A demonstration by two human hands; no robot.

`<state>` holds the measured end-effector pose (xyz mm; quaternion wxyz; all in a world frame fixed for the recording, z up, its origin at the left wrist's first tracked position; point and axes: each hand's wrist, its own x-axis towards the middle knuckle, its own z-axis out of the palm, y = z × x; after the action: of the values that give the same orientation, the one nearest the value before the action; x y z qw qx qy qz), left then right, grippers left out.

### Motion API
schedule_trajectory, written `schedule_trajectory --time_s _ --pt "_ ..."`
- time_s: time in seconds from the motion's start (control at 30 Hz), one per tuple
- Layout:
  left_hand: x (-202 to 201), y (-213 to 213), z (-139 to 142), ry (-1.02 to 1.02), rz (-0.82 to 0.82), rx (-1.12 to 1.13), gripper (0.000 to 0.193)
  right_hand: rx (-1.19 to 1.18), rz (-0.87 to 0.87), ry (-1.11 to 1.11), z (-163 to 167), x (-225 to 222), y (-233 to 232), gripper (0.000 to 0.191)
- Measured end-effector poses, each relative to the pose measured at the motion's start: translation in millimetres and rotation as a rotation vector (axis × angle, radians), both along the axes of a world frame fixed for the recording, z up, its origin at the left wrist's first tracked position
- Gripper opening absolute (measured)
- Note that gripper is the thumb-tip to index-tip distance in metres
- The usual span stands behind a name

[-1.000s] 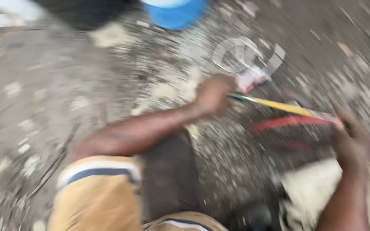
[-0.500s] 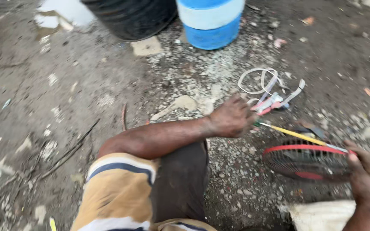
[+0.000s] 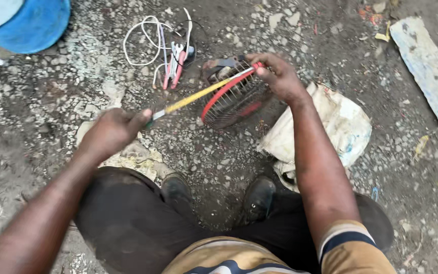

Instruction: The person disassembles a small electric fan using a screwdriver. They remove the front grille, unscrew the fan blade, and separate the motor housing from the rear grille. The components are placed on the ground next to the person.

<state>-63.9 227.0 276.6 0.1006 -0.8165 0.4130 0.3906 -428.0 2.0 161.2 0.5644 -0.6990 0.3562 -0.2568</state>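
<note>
My left hand (image 3: pixel 108 133) grips the lower end of a long thin yellow tool (image 3: pixel 198 95) that slants up to the right. Its far end reaches my right hand (image 3: pixel 279 76), which pinches it at the red rim of a small wire fan guard (image 3: pixel 231 99) standing on the gravel ground. The guard is dark mesh with a red ring. Both hands are closed around the tool. My knees and black shoes sit below the guard.
Red-handled pliers (image 3: pixel 177 63) and a coil of white wire (image 3: pixel 143 38) lie above left of the guard. A blue drum (image 3: pixel 26 23) stands at top left. A dirty white sack (image 3: pixel 340 127) lies right of the guard, and a pale flat board (image 3: pixel 429 68) at far right.
The view has swung left and steadied. My left hand has drawn back from the pliers toward me along the yellow tool, and my right hand has moved up onto the guard's red rim.
</note>
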Motion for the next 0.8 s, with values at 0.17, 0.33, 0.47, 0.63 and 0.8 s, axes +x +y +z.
schedule_trajectory --time_s 0.17,0.33,0.47,0.63,0.8 --pt "-6 12 -10 0.188 -0.157 -0.429 0.035 -0.066 -0.014 0.045 9 1 0 0.020" --pt "0 10 1 -0.449 -0.498 -0.666 0.041 0.073 -0.085 0.067 11 2 4 0.021" --pt "-9 3 4 0.211 0.018 -0.083 0.028 -0.039 -0.042 0.059 12 2 5 0.016" --pt "-13 16 12 -0.331 -0.395 -0.679 0.053 -0.037 -0.037 0.026 6 2 3 0.012" --pt "-7 10 7 -0.037 -0.042 -0.121 0.043 0.005 -0.058 0.007 3 -1 4 0.010"
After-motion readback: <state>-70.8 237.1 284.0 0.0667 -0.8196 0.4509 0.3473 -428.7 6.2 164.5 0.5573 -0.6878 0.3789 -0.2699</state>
